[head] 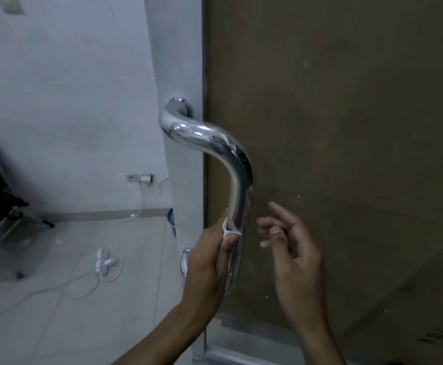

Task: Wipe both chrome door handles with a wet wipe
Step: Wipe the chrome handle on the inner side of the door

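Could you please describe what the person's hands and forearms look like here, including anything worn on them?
Both the left hand and the right hand are bare, with no gloves. No rings, watch or bracelet show on either one. The forearms are uncovered as far as the lower edge of the picture, so no sleeves are in view. The fingernails that show on the right hand look short and unpainted.

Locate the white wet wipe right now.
In the head view, the white wet wipe sits low and centre, pressed by the left hand against the curved chrome door handle.
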